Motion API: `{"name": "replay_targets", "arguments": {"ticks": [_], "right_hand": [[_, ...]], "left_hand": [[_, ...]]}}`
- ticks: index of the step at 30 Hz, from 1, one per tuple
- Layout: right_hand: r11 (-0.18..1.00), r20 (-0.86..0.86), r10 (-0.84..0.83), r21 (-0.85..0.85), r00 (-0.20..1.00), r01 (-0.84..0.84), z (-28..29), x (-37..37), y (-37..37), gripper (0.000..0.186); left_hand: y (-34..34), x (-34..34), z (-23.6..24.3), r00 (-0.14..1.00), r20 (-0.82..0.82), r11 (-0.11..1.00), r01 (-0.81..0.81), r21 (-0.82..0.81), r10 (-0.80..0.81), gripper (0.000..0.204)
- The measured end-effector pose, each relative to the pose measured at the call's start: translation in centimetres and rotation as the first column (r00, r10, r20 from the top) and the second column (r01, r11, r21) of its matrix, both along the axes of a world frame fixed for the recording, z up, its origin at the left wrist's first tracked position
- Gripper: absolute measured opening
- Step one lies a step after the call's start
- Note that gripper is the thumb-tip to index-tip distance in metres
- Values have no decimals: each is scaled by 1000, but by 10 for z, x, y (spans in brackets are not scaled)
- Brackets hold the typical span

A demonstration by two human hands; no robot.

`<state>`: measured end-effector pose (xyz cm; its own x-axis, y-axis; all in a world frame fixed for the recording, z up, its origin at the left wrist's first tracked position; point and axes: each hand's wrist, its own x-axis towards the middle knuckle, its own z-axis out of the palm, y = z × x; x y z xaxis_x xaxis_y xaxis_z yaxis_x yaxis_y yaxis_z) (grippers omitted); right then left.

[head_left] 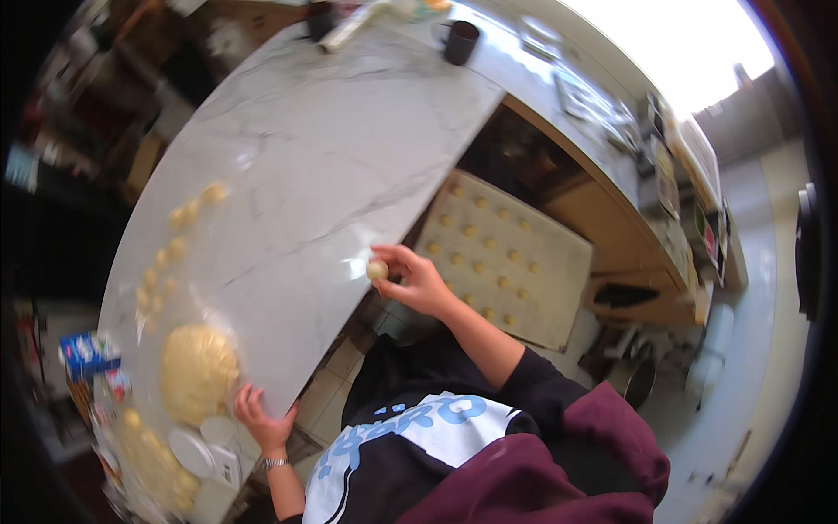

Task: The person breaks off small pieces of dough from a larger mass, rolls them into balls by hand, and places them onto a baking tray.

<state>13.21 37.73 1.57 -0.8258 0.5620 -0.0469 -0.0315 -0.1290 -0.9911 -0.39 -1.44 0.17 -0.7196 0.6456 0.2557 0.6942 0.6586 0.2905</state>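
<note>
Sm. lt-yel dough ball [377, 270] in R hand [419, 280]

shirt [384, 476]: large light-blue lettering [410, 423] | blue-white box [91, 353]: print blurred

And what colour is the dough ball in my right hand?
The dough ball is pale creamy yellow, best seen in the head view.

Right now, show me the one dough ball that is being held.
The dough ball pinched in the right hand; the other balls lie on the table or tray.
</note>
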Motion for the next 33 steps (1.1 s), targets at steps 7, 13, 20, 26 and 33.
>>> {"name": "replay_targets", "arguments": {"ticks": [7, 13, 20, 26, 33], "right_hand": [[640, 487, -563, -253, 667, 725, -193, 256, 102, 36], [446, 492, -846, 441, 206, 779, -234, 303, 199, 41], [565, 482, -818, 567, 315, 600, -279, 319, 258, 51], [398, 305, -917, 650, 257, 648, -243, 306, 222, 41], [634, -76, -611, 549, 788, 545, -61, 108, 131, 13]], "left_hand": [[-4, -6, -7, 992, -123, 980, 6, -201, -32, 72], [-13, -17, -7, 954, -253, 935, 67, -349, -163, 82], [-40, -24, -12, 964, -235, 905, 15, -425, -126, 103], [-19, -12, -16, 966, -243, 942, 0, -335, -86, 78], [-10, 4, -12, 985, -172, 978, -44, -202, 9, 78]]}}
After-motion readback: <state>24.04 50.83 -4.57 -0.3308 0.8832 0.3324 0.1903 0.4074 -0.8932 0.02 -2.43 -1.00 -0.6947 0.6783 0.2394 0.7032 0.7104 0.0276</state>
